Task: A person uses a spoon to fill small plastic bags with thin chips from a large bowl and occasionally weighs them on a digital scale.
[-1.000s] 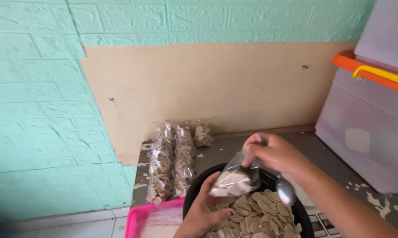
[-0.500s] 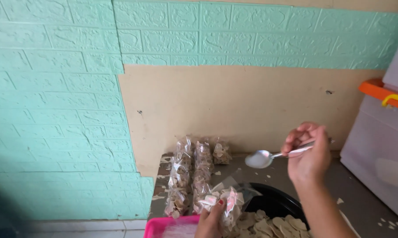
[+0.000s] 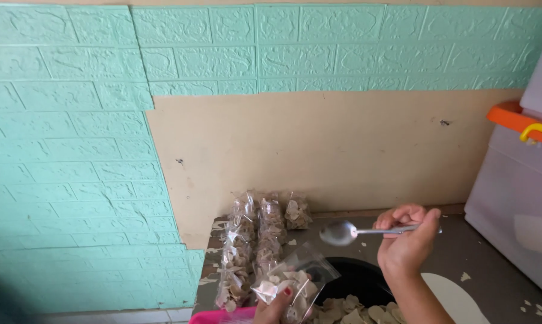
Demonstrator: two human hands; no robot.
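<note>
Against the back wall [image 3: 355, 156], part mint brick-pattern panels and part bare beige, stands a grey storage bin [image 3: 517, 204] with an orange rim, at far right. Below it runs the grey surface [image 3: 463, 252], flecked with pale crumbs.

Black bowl [image 3: 358, 282]: sits at the near edge of the surface, holding flat pale chips; partly cut off by the frame.

Filled packets [image 3: 253, 246]: clear bags of the same chips, laid in rows on the surface left of the bowl, reaching back to the wall.

Pink container [image 3: 223, 316]: only a corner shows at the bottom edge.

Clear bag [image 3: 292, 282]: partly filled with chips, held just left of the bowl, mouth tilted up and right.

Spoon [image 3: 343, 233]: metal, level, bowl end empty, above the clear bag and the black bowl.

Right hand [image 3: 406, 243]: fingers clenched round the spoon handle. Left hand [image 3: 274, 303]: mostly out of frame; thumb and fingers pinch the clear bag from below.

Judgement: filling goes best with the bag mouth held wide and directly over the bowl, so strays drop back in, and with modest spoonfuls kept level.
</note>
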